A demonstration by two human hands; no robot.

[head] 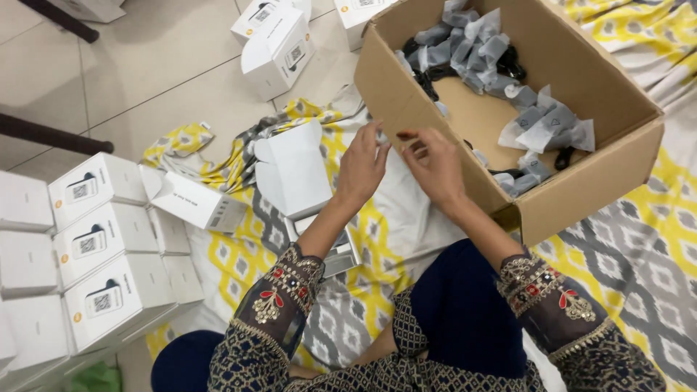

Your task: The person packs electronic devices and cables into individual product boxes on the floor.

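My left hand [361,168] and my right hand [435,165] meet fingertip to fingertip just in front of the near wall of a big open cardboard box [581,190]. Both pinch the top edge of what looks like a thin pale plastic pouch [404,212] hanging below them; its contents are not visible. Inside the cardboard box lie several small grey translucent bags [541,125] holding black parts. Left of my left hand stands a small white box [294,170] with its lid raised, and a grey tray [335,252] lies under my left forearm.
I sit on a yellow, grey and white patterned cloth [639,247] on a tiled floor. Several closed white boxes [102,239] are stacked at the left, one open white box [196,205] lies beside them, and more white boxes [276,51] sit at the top. A dark bar [43,134] crosses the far left.
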